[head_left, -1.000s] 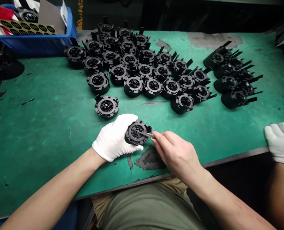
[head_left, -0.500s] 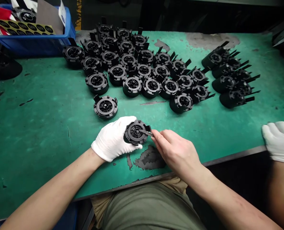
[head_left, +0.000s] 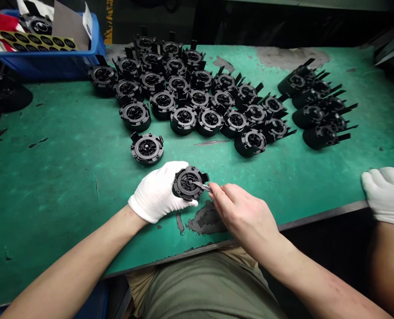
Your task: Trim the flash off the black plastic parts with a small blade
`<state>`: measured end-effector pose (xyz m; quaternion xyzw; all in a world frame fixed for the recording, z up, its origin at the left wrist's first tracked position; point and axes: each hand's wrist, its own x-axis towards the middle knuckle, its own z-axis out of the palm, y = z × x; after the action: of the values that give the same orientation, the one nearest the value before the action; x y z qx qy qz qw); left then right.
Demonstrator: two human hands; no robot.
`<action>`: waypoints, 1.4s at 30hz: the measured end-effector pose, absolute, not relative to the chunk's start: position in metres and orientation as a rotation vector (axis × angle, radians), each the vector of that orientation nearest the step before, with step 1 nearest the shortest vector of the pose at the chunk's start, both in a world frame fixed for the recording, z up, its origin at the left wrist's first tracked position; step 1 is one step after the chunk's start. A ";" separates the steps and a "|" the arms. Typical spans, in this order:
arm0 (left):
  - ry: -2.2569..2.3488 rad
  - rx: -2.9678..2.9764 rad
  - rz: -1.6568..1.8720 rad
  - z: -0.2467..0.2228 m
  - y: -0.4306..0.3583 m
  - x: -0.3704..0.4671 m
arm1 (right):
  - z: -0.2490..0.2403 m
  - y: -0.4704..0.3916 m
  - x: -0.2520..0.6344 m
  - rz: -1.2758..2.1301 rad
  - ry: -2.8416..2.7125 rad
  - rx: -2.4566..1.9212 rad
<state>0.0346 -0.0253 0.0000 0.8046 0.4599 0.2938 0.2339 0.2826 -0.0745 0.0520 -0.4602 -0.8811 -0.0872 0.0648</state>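
My left hand (head_left: 161,192), in a white glove, is wrapped round a round black plastic part (head_left: 186,188) just above the table's front. The part's ringed face with a central hub is turned up towards me. In my bare right hand (head_left: 245,210) a small metal blade (head_left: 201,186), like a scalpel, is pinched between thumb and fingers. Its tip reaches over the middle of the part's face; whether it touches I cannot tell. Another round black part (head_left: 146,148) lies on the table just beyond my left hand.
Several like black parts (head_left: 183,117) stand in a cluster across the green table (head_left: 67,177). A further group (head_left: 319,135) stands at the right. A blue bin (head_left: 60,66) with stickers is at the back left. Another person's gloved hand (head_left: 386,192) rests at the right edge.
The blade's handle end and my right hand have shifted very slightly down and left. My left hand keeps the same hold on the part. The whole view has moved a little.
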 end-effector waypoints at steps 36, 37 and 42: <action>1.268 2.114 0.844 0.002 -0.025 0.034 | 0.053 -0.071 0.284 -0.185 -2.647 -1.334; 1.266 2.113 0.844 0.002 -0.025 0.034 | 0.054 -0.071 0.284 -0.182 -2.652 -1.322; 1.274 2.112 0.845 0.002 -0.025 0.034 | 0.055 -0.070 0.285 -0.107 -2.728 -1.228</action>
<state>0.0338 -0.0247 0.0021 0.7814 0.4712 0.3124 0.2641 0.2850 -0.0698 0.0550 -0.4090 -0.9088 -0.0358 0.0740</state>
